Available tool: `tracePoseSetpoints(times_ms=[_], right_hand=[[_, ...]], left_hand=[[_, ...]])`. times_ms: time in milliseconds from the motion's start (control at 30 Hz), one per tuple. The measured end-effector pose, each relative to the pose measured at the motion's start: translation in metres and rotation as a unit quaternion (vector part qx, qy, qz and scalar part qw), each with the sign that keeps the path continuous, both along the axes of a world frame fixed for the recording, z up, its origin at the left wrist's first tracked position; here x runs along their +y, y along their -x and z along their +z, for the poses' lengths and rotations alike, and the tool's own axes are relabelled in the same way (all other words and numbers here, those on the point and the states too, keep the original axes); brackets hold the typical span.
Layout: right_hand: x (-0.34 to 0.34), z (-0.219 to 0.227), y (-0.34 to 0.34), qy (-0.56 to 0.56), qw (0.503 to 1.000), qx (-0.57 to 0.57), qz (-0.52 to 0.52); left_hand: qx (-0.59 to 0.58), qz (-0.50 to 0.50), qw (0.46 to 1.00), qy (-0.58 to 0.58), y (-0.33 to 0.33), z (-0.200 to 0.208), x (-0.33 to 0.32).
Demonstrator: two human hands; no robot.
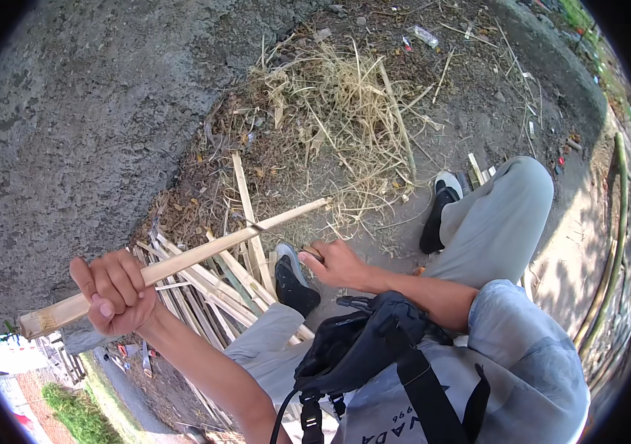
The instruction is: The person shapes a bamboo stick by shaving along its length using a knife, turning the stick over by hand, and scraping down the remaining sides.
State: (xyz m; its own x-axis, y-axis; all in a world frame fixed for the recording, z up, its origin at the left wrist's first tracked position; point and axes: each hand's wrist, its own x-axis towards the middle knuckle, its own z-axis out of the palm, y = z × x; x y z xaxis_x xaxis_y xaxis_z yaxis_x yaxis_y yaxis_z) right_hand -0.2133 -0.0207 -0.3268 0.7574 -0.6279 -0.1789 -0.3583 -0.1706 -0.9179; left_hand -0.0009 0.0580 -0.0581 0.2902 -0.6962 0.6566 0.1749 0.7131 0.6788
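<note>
My left hand (115,290) is closed around the thick end of a long pale bamboo slat (212,248), held up at a slant. The slat's far tip points toward the dry grass. My right hand (336,263) is curled by my left shoe (293,283), closed on a small brown handle (311,252). The rest of that tool is too hidden to make out. A thin dark mark crosses the slat at mid length. A pile of split bamboo slats (208,290) lies on the ground under the held slat.
A rough grey concrete wall (71,133) fills the left. Dry grass and straw (345,103) lie ahead on dirt. My right shoe (442,207) is on the ground at right. A black bag (360,344) hangs at my chest. Long bamboo poles (615,244) lie far right.
</note>
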Motion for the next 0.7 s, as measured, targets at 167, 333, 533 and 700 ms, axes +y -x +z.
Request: tracePoseSetpoints(times_ms=[167,333,533,700], right_hand=[[-0.01,-0.071,0.008,-0.065,0.987,0.133,-0.069],[-0.003,-0.021,-0.006,-0.055,0.996,0.065,-0.026],[-0.001,-0.068,0.007,-0.006,0.99,0.124,-0.067],[0.009,-0.046,0.002,-0.036,0.987,0.142,-0.059]], left_hand=[[-0.015,-0.011,1.0,-0.009,0.001,-0.001,-0.002],[-0.004,-0.027,1.0,0.004,0.002,-0.002,0.003],[0.006,-0.072,0.997,-0.004,0.004,-0.001,-0.007],[0.015,-0.068,0.998,0.01,0.002,-0.002,0.008]])
